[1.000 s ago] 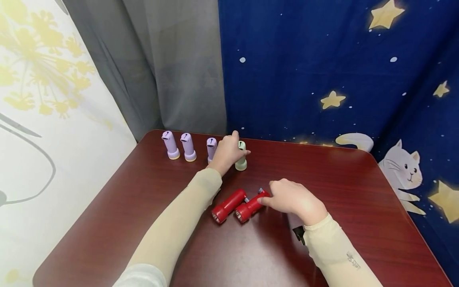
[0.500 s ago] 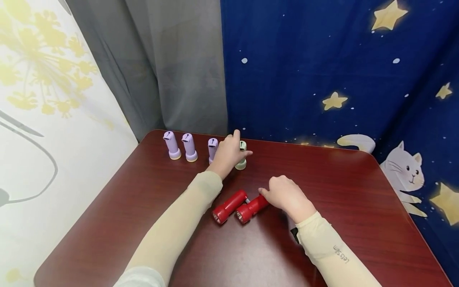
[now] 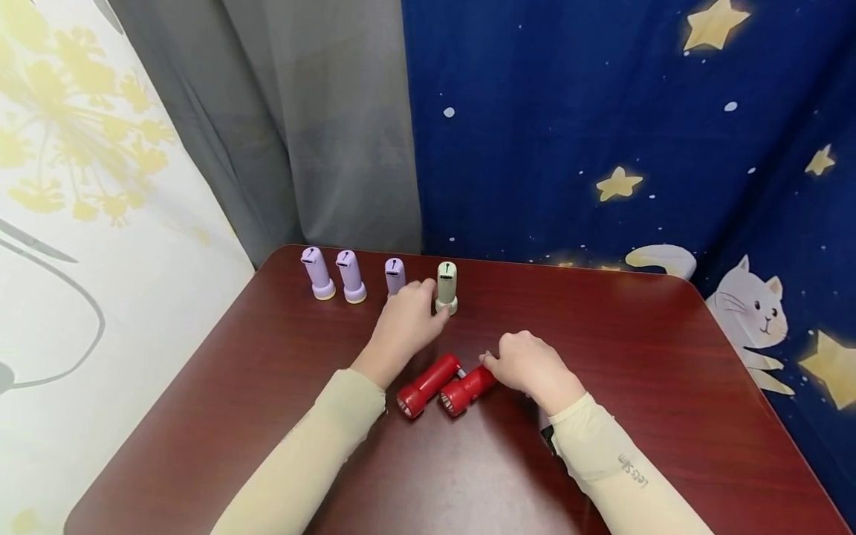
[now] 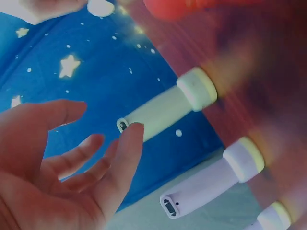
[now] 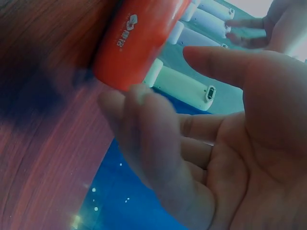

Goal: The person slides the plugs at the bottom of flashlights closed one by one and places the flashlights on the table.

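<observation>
The right red torch [image 3: 468, 390] lies on the bench [image 3: 669, 334], its long axis running from eight o'clock at the lens to two at the tail. It sits just past eight o'clock from the right hand [image 3: 530, 369], the nearer one, whose bent fingers overlap the tail, thumb well apart; contact I cannot tell. The left red torch [image 3: 429, 385] lies just beside at nine, on nearly the same line. The left hand [image 3: 405, 318] holds nothing, fingers spread, with the green torch [image 3: 446, 287] upright just beside it at two o'clock; a touch there is unclear. One purple torch [image 3: 395, 273] stands partly hidden past eleven, two purple torches [image 3: 352, 278] upright toward ten. No container shows. Curtains [image 3: 508, 148] hang at twelve.
</observation>
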{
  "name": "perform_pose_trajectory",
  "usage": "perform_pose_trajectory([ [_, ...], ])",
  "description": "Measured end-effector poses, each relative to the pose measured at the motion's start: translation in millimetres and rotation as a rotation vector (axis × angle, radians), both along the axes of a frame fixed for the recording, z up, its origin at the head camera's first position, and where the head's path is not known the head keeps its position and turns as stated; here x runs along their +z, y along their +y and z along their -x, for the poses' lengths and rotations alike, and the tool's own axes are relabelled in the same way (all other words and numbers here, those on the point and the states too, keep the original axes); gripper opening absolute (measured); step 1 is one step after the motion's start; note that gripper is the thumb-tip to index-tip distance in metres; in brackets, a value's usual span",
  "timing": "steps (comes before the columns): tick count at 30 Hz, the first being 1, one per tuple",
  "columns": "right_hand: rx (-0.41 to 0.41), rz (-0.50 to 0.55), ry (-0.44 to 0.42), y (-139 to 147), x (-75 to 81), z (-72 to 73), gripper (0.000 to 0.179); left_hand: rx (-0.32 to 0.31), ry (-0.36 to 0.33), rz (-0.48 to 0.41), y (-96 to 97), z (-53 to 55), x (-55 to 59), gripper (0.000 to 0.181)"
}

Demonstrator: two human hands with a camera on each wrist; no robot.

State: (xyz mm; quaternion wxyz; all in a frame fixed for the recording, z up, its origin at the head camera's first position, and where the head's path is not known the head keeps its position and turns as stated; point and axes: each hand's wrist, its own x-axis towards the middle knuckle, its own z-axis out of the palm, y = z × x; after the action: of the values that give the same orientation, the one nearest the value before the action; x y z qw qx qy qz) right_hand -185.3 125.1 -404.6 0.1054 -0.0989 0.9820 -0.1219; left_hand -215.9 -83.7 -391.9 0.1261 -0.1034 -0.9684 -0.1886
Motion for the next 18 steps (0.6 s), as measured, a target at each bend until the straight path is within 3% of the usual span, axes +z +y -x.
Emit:
perform_pose_trajectory([
  [6, 0.01, -0.015, -0.012, -1, -1.9, 0.6, 0.045, -0.055, -0.077, 0.028, 2.5, -28.7, -7.7, 0.028],
  [9, -0.009, 0.011, -0.044, -3, -4.7, -0.8, 0.045, -0.074, -0.114, 0.0, 3.3, -38.7, -9.7, 0.023],
  [13, -0.044, 0.046, -0.08, -5, -8.8, -1.9, 0.044, -0.092, -0.145, -0.051, 2.8, -45.3, -10.0, 0.016],
  [18, -0.061, 0.021, -0.033, -7, -11.6, -1.8, 0.044, -0.097, -0.164, -0.051, 1.2, -48.3, -10.2, 0.016],
])
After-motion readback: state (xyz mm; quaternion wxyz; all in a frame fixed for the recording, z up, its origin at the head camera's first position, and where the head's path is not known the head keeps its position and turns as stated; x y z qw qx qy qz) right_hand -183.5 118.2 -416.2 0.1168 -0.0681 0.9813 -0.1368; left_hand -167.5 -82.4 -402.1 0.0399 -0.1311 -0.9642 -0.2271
